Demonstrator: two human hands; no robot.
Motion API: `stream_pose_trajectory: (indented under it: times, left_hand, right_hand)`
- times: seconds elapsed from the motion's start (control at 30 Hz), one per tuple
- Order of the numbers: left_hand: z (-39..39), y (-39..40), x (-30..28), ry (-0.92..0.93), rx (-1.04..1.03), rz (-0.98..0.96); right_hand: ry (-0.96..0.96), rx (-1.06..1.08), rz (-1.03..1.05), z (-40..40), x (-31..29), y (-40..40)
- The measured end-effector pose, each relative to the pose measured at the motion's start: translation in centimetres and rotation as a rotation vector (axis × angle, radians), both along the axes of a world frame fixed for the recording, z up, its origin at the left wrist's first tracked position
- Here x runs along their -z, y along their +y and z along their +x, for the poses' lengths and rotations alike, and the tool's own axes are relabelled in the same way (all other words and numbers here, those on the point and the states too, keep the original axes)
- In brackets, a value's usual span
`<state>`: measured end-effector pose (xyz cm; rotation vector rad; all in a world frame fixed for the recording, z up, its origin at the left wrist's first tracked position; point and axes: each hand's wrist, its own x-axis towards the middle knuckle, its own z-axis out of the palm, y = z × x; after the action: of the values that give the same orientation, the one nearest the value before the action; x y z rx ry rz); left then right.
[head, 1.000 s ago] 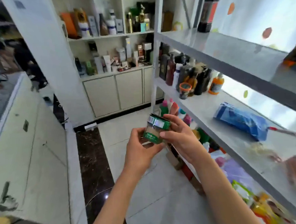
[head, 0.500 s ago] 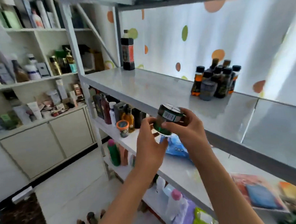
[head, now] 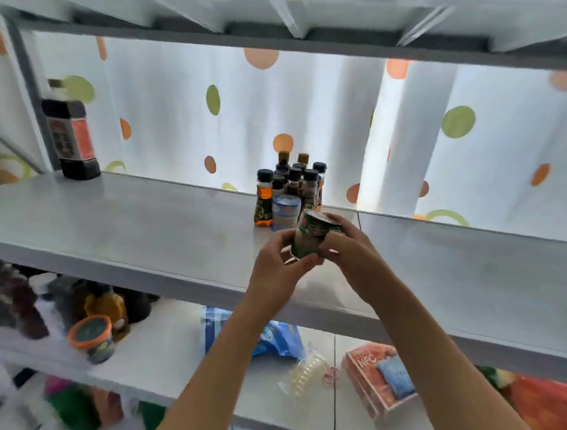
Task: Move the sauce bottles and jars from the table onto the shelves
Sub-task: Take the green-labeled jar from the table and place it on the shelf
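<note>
A small green-labelled jar (head: 311, 236) is held tilted between both hands above the grey upper shelf (head: 144, 218). My left hand (head: 278, 267) grips its lower left side and my right hand (head: 346, 244) wraps its right side. Just behind the jar, at the back of the same shelf, stands a cluster of several dark-capped sauce bottles (head: 290, 188) with a pale round tin (head: 286, 211) in front. A tall dark bottle with an orange label (head: 71, 137) stands at the shelf's far left corner.
The shelf below (head: 171, 349) holds dark bottles and an orange-lidded jar (head: 93, 336) at left, a blue bag (head: 275, 337), a clear packet and a red box (head: 376, 377) at right. Another shelf board (head: 298, 26) runs overhead. A dotted curtain hangs behind.
The view has swung from the floor and cabinets up to the shelving. Both hands have carried the jar up and forward, close to the bottle cluster on the upper shelf.
</note>
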<state>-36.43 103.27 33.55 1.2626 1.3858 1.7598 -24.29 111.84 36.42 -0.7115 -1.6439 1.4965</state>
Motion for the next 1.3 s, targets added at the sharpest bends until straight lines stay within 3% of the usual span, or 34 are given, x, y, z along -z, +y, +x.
stream_pose_trajectory:
  times: [0.2, 0.33, 0.43, 0.53, 0.7, 0.8, 0.93, 1.3]
  left_hand:
    - [-0.9, 4.3, 0.6, 0.114, -0.069, -0.058]
    - [-2.4, 6.1, 0.3, 0.372, -0.087, -0.148]
    - [-5.0, 6.8, -0.8, 0.485, -0.291, -0.125]
    - [-7.8, 8.2, -2.1, 0.481, -0.532, -0.129]
    - [-9.9, 10.3, -1.4, 0.542, -0.700, -0.150]
    - [-10.6, 11.1, 0.2, 0.765, -0.678, -0.300]
    - [-11.2, 12.0, 1.0, 0.840, -0.613, -0.514]
    - [-11.4, 12.4, 1.4, 0.924, -0.575, -0.543]
  right_hand:
    - [-0.204, 0.099, 0.122, -0.8, -0.5, 3.0]
    - [-0.266, 0.216, 0.100, -1.0, -0.2, 5.8]
    - [-0.286, 0.243, 0.055, -1.0, 0.0, 7.9]
    - [-0.342, 0.219, 0.056, -1.7, 0.4, 9.6]
    - [-0.294, 0.212, 0.125, -4.2, 1.2, 10.7]
    - [-0.249, 0.238, 0.178, -4.9, 2.6, 11.8]
    - [-0.305, 0.248, 0.251, -5.0, 3.9, 13.2]
    - [-0.336, 0.375, 0.256, -5.7, 4.0, 13.3]
